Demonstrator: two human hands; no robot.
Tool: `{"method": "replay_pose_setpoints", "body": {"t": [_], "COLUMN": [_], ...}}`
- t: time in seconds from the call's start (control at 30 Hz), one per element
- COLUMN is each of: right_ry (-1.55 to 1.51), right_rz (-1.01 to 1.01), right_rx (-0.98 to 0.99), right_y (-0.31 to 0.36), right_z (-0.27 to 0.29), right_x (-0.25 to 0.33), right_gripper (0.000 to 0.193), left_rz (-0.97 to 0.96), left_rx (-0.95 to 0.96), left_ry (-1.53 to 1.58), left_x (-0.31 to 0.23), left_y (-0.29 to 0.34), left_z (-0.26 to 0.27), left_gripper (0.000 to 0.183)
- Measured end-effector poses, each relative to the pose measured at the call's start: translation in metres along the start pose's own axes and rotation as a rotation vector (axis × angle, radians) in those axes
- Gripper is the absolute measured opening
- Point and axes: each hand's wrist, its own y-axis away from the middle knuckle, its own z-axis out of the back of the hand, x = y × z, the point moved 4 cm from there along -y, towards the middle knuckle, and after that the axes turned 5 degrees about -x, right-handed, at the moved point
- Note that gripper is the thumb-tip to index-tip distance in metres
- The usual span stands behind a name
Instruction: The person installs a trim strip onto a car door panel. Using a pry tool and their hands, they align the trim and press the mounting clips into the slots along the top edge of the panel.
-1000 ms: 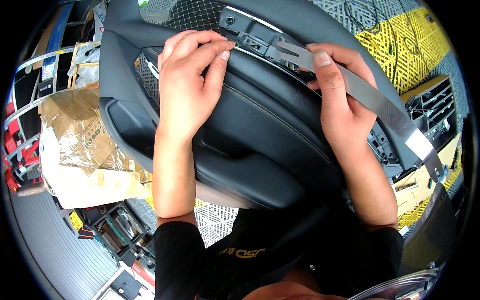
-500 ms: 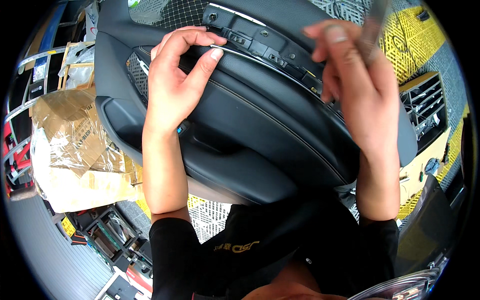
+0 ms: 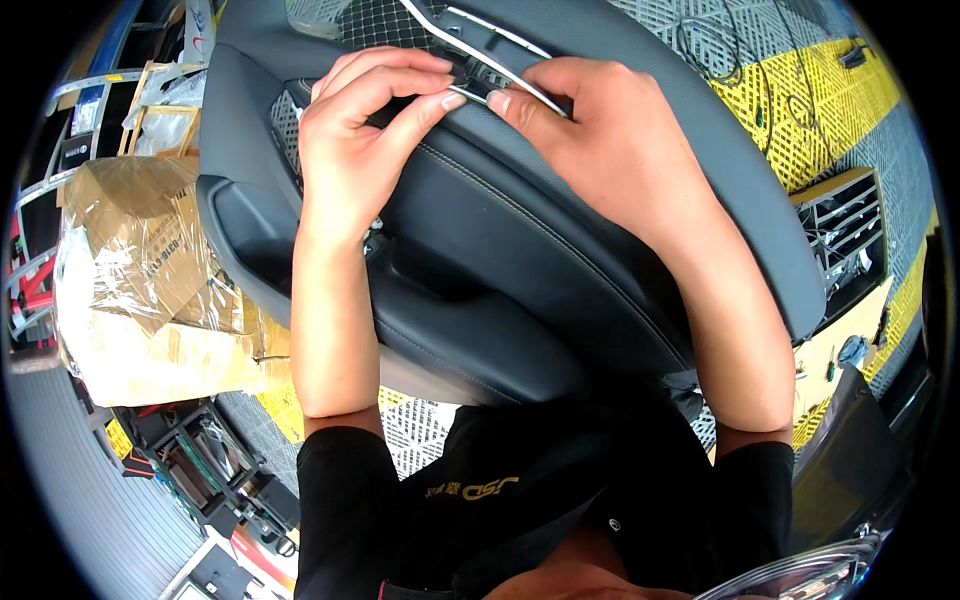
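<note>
A black leather-covered car door panel point(image 3: 560, 300) with pale stitching lies across in front of me. My left hand point(image 3: 365, 130) is closed at its upper trim recess, thumb and fingers pinching a thin silver trim strip point(image 3: 472, 96). Right beside it, my right hand point(image 3: 600, 120) curls over the recess, its thumb tip near the same strip. A slim, bent silver metal piece point(image 3: 480, 57) runs from under the right hand toward the far edge of the view. The right fingers are mostly hidden behind the hand, and so is the metal piece's near end.
A plastic-wrapped cardboard box point(image 3: 130, 270) stands left of the panel. On the right is a slatted black frame point(image 3: 845, 235). Cables point(image 3: 770, 80) lie on the yellow and grey grid floor. Black tool trays point(image 3: 215, 455) sit at lower left.
My right hand has come left and down from above the panel's right side to beside my left hand, bringing the metal piece along. The left hand keeps its pinch on the strip.
</note>
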Motion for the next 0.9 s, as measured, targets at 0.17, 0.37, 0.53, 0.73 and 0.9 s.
{"method": "replay_pose_setpoints", "body": {"t": [0.17,0.37,0.53,0.73,0.9], "right_ry": [0.039,0.091,0.193,0.234,0.213], "right_rz": [-0.099,-0.035,-0.071,-0.057,-0.074], "right_rx": [-0.011,-0.144,-0.066,0.001,0.05], "right_y": [-0.006,-0.003,-0.011,-0.018,-0.023], "right_z": [-0.004,-0.009,-0.006,-0.001,0.001], "right_x": [-0.001,-0.004,0.0,0.0,-0.007], "right_gripper": [0.03,0.029,0.026,0.028,0.029], "left_rz": [-0.094,-0.144,-0.171,-0.093,-0.102], "left_rx": [0.003,0.06,0.071,0.027,0.059], "left_ry": [-0.214,-0.302,-0.332,-0.293,-0.337], "left_x": [-0.009,-0.01,-0.01,0.001,-0.006], "left_y": [-0.004,-0.001,0.001,0.003,0.001], "left_z": [-0.001,-0.005,-0.005,-0.007,-0.011], "left_gripper": [0.012,0.014,0.016,0.021,0.019]}}
